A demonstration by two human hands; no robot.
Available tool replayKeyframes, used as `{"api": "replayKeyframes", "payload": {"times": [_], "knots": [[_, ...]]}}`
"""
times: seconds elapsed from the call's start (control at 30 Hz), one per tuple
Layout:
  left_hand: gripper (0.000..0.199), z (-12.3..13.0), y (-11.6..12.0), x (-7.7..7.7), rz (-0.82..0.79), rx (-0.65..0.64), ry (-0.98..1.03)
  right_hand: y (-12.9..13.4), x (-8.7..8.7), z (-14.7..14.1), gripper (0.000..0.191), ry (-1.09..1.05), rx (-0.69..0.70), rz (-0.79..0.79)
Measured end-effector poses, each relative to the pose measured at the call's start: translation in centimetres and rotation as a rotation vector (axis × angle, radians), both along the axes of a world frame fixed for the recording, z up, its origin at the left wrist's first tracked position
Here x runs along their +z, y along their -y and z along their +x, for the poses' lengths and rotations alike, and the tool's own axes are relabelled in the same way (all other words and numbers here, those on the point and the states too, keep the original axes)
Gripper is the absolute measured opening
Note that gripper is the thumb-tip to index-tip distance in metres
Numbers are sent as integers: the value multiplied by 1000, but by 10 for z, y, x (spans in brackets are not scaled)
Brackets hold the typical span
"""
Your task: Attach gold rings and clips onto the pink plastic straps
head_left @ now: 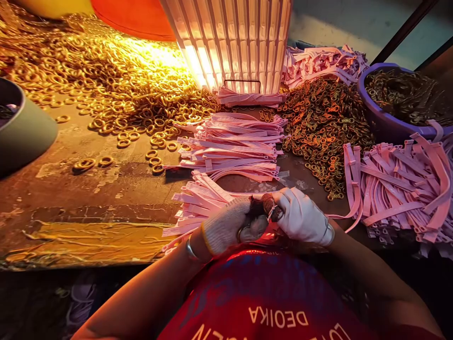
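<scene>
My left hand (235, 221), in a knit glove with dark, worn fingertips, is closed in front of my body. The curved edge of what looks like a metal ring (242, 232) shows at its fingers. Against it, my right hand (302, 215), in a white glove with bare-looking dark fingertips, is pinched shut. A small pale bit shows between the meeting fingertips, too hidden to name. Just left of and behind my hands lies a fanned bundle of pink straps (200, 203). Further back is a larger stack of pink straps (237, 144).
Gold rings (116, 89) heap across the table (71, 189) at left. Small metal clasps (327, 127) pile at right, beside a purple tub (368, 101) and more pink straps (403, 184). A ribbed translucent panel (240, 47) stands at the back; a grey-green container (30, 137) is far left.
</scene>
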State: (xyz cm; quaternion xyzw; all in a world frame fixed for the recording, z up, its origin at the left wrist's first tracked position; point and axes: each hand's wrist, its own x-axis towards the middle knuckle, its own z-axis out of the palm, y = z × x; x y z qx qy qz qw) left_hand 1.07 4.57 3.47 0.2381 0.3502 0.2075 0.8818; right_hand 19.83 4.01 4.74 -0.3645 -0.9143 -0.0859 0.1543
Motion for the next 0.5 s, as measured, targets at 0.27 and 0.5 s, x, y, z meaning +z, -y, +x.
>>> {"api": "replayKeyframes", "payload": {"times": [0.27,0.5], "knots": [[29,2,9,8,456,121,-239,-10,5,14,25,48,-63,-89],[32,1,-4,11,359,126,-333,-8,-6,6,27,-28,-142,-74]]}}
